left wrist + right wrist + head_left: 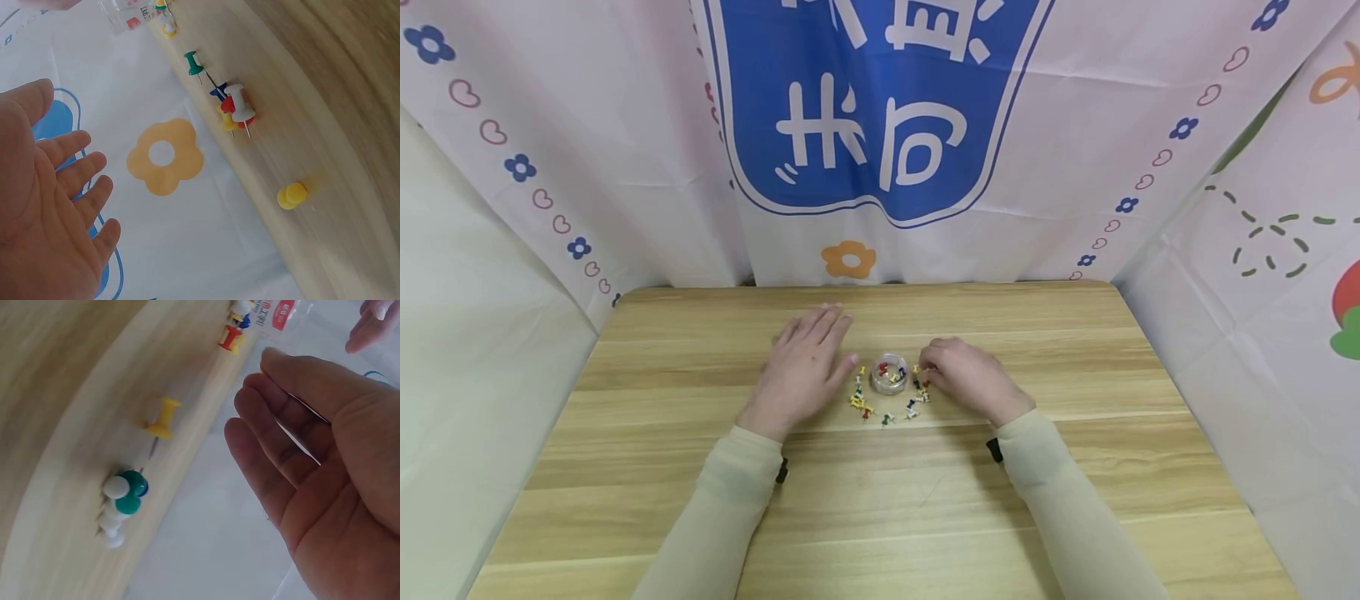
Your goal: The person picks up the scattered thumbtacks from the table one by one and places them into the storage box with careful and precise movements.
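Plastic push pins (867, 413) mostly remain outside the clear tub (891, 390), several inside; your left hand (801, 371) is outstretched, empty, your right hand (972, 375) curled, grip unclear.

Reads as wood on the tabletop (865, 525): streaky grain, smooth, slight sheen; can't tell solid from laminate. Looks like clear hard plastic on the round container (890, 389) mid-table, shiny at the rim, with a smooth printed label (281, 314) on its side. Looks like smooth moulded plastic on the push pins (867, 414) around it, softly glossy, with thin smooth metal for the needles (154, 448). Looks like thin printed cloth on the far backdrop (647, 125), smooth, lightly creased, mostly matt. Same on the right hanging (1247, 325). Reads as soft matt cloth on left sleeve (711, 508) and right sleeve (1075, 517), lightly wrinkled.
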`<state>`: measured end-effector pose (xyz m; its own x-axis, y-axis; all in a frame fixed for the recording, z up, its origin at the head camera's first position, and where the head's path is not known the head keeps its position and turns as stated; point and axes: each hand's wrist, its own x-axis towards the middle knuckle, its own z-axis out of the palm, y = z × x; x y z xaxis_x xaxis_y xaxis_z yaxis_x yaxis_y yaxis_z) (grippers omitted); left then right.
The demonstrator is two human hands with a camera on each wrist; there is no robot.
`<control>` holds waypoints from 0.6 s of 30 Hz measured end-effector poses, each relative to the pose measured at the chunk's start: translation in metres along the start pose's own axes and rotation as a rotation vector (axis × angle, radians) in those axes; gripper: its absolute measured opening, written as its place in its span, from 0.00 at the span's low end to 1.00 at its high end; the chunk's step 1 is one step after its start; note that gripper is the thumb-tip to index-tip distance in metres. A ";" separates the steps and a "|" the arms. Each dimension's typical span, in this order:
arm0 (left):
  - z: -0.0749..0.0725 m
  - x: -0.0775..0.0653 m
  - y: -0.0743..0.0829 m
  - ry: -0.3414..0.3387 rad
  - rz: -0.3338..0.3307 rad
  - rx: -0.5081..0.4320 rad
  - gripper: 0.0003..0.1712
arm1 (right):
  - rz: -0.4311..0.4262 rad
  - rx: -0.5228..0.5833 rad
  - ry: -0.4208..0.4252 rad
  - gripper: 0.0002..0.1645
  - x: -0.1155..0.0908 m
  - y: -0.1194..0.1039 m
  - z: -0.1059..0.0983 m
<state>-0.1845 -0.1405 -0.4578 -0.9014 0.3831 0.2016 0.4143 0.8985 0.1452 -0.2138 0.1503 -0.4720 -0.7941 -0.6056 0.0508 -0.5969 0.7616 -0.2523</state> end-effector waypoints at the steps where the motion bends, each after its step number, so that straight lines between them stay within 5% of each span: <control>1: 0.000 0.000 0.000 0.000 0.002 0.000 0.41 | -0.004 -0.005 -0.010 0.05 0.000 0.001 0.001; 8: 0.000 -0.001 0.002 -0.011 0.007 0.026 0.42 | -0.023 -0.038 -0.076 0.06 0.000 0.003 0.006; 18: 0.000 0.000 0.001 -0.011 0.007 0.036 0.42 | -0.044 -0.046 -0.067 0.03 0.000 -0.002 0.008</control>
<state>-0.1837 -0.1393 -0.4578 -0.9002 0.3913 0.1913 0.4157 0.9029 0.1093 -0.2116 0.1463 -0.4793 -0.7588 -0.6513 -0.0044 -0.6366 0.7430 -0.2067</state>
